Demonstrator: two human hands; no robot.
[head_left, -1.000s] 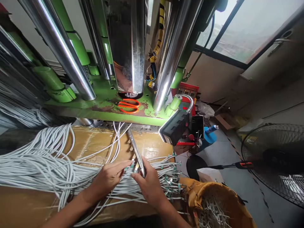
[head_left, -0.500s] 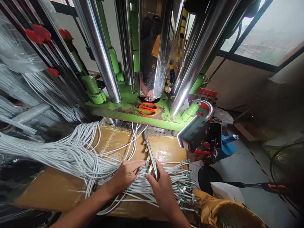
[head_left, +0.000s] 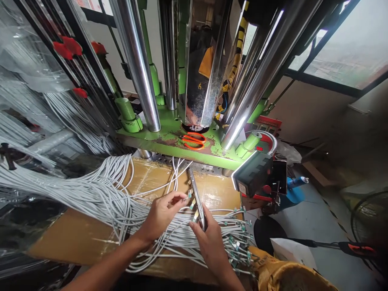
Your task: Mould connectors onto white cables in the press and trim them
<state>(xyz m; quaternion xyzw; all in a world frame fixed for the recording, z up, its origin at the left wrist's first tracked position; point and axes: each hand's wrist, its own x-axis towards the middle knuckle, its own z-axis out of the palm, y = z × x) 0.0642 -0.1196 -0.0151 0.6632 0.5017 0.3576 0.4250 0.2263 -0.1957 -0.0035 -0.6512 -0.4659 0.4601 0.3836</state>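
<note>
My right hand (head_left: 210, 240) grips the lower end of a long, narrow metal bar (head_left: 196, 194), which slants up toward the machine. Small cable connectors with green and yellowish parts stick out along the bar's left side. My left hand (head_left: 162, 214) is at that side, thumb and forefinger pinched on a small green-and-white connector (head_left: 190, 194). Many light grey cables (head_left: 145, 220) run beneath both hands. Their green-tipped ends (head_left: 238, 242) fan out to the right of my right hand.
Above the cardboard-covered surface (head_left: 221, 194) stands a green press plate (head_left: 163, 139) between shiny steel columns (head_left: 141, 68). Orange-handled scissors (head_left: 194, 140) lie on the plate. A dark lamp (head_left: 253, 171) juts in at the right, above a yellow-brown bag (head_left: 281, 275).
The view has shifted, so the scene sits farther right. My left hand's fingers have moved slightly up along the bar and spread into a rounder pinch. My right hand keeps holding the bar.
</note>
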